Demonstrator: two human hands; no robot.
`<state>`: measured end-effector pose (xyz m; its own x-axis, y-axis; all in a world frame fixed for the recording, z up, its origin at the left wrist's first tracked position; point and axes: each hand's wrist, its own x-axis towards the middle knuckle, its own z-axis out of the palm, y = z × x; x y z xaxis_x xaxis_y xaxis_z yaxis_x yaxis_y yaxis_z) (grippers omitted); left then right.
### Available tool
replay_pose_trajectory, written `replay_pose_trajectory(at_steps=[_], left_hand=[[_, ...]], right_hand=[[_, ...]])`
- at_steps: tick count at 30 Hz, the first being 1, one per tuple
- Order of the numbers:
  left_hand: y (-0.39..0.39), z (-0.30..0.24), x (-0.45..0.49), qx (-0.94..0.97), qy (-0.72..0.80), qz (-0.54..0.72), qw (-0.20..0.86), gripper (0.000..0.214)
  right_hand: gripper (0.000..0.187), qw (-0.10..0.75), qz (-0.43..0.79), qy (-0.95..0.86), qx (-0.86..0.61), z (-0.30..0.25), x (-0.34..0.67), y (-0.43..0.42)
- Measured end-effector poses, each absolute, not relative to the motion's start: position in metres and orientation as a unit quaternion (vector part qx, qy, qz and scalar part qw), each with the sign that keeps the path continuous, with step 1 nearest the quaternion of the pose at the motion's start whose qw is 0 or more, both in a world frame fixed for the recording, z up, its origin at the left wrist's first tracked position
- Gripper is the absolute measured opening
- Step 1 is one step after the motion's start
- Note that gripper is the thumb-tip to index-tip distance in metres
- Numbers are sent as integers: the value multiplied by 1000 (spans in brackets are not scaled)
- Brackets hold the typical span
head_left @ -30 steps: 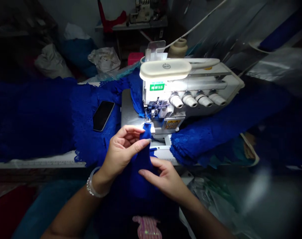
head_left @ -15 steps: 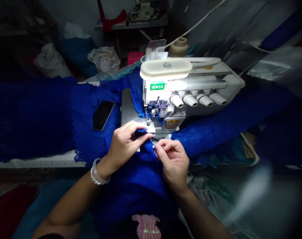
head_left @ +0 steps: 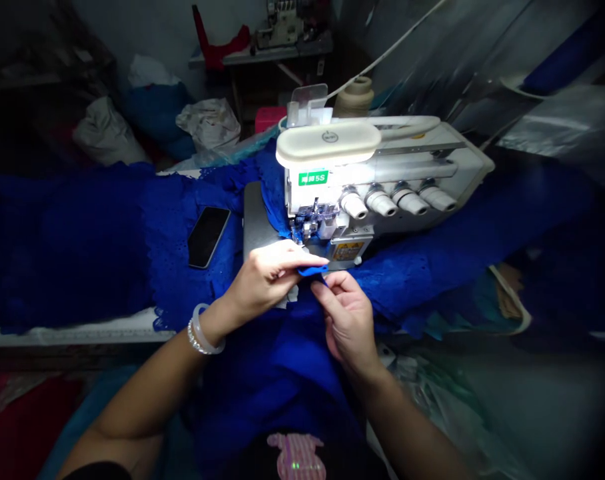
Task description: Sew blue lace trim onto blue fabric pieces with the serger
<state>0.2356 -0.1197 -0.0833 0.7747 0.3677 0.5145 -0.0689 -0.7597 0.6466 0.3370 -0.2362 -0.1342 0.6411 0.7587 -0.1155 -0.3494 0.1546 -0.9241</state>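
Note:
Just in front of the overlock sewing machine (head_left: 382, 173), my left hand (head_left: 265, 277) pinches the folded edge of a blue fabric piece (head_left: 282, 360) between thumb and straight fingers. My right hand (head_left: 350, 317) is closed on the same fabric slightly lower and to the right, thumb against curled fingers. From both hands the blue cloth hangs down over my lap. The machine's lamp lights the needle and presser foot area (head_left: 305, 230), which sits just behind my left fingers. Part of the held edge is hidden by my fingers.
A black phone (head_left: 209, 237) lies on blue lace-edged fabric (head_left: 72, 247) to the left. More blue fabric (head_left: 462, 247) spreads under and right of the machine. A thread cone (head_left: 355, 98) stands behind it. White sacks (head_left: 212, 127) and another sewing machine (head_left: 280, 27) are farther back.
My left hand has moved right, carrying the fabric edge toward my right hand, and its fingers have straightened over the fold. My right hand has shifted slightly, still holding the cloth.

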Motion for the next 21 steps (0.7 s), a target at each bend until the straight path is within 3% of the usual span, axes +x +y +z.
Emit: replay_pose_trajectory(at_steps=[5,7,13,16,21], left_hand=[[-117,-96,252,946,126,270,128,21],[-117,-99,254,943,161,274,100,17],[-117,-97,234,917,212,315,123,14],[-115,-97,227,908,229,321,143,15],[-107,-100,223,904,203,329,180,13]], right_hand=[[38,726,395,-158,-540,-150,335,-236],[38,711,417,-161,-543,-155,334,-236],[34,689,434,-211,-541,-159,323,-237],[34,673,356,-305,-572,-161,318,-238],[44,566,242,-480,-624,-157,325,-238]])
